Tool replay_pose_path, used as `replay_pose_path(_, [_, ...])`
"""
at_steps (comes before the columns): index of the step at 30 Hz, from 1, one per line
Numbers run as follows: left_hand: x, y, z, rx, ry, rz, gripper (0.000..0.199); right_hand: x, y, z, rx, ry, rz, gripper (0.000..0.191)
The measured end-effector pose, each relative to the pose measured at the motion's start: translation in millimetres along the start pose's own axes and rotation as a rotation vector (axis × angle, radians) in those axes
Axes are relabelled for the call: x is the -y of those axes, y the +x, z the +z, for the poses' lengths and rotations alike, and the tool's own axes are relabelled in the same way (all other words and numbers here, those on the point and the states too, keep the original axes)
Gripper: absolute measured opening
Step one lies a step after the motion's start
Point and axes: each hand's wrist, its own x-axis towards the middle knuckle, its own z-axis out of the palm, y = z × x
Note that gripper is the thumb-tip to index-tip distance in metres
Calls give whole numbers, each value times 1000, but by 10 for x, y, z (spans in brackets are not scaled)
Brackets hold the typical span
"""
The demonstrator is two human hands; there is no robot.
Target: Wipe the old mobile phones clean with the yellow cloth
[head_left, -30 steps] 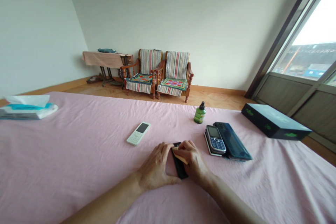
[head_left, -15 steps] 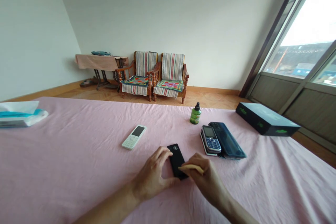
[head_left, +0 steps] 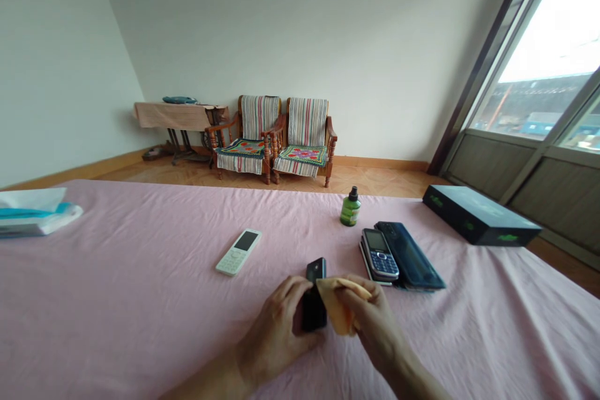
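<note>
A black mobile phone [head_left: 314, 311] is tipped up on its edge in front of me. My left hand [head_left: 281, 319] grips it from the left, thumb at the lower end and fingers near the middle. In my right hand [head_left: 370, 309] is a folded yellow cloth [head_left: 340, 309], pinched between thumb and fingers. The cloth sits right beside the phone's right edge; whether they touch I cannot tell. A white keypad phone [head_left: 239, 252] lies to the left. On the right, a dark blue keypad phone [head_left: 380, 254] rests on a pale one, beside a large dark blue smartphone [head_left: 409, 256].
A pink cloth [head_left: 140, 287] covers the surface. A green bottle [head_left: 350, 207] with a black cap stands behind the phones. A black box [head_left: 482, 215] is at the right edge, a tissue pack [head_left: 40, 215] at the far left. Two wooden chairs [head_left: 304, 137] stand beyond.
The black phone has gone from lying nearly flat, back up, to standing on its edge. The yellow cloth has come off its back and now hangs more open beside it.
</note>
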Motion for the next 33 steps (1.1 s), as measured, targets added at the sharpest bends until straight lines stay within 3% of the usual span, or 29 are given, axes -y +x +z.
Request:
replay_pose_path(4, [19, 17, -33, -64, -79, -47, 31, -30, -6, 32, 45, 45, -2, 22])
replay_pose_path(7, [127, 27, -45, -95, -120, -90, 23, -17, 19, 18, -27, -77, -31, 24])
replay_pose_path(10, [233, 29, -39, -117, -99, -151, 28, 0, 55, -41, -119, -170, -82, 25])
replay_pose_path(14, [275, 32, -29, -127, -157, -203, 31, -32, 93, -112, -144, -239, -131, 25])
replay_pose_path(27, [370, 190, -140, -175, -681, -437, 59, -296, 138, -165, -53, -482, -295, 19])
replay_pose_path(33, [286, 197, -170, -147, -911, -549, 47, -205, -72, -280, 0, -533, -296, 21])
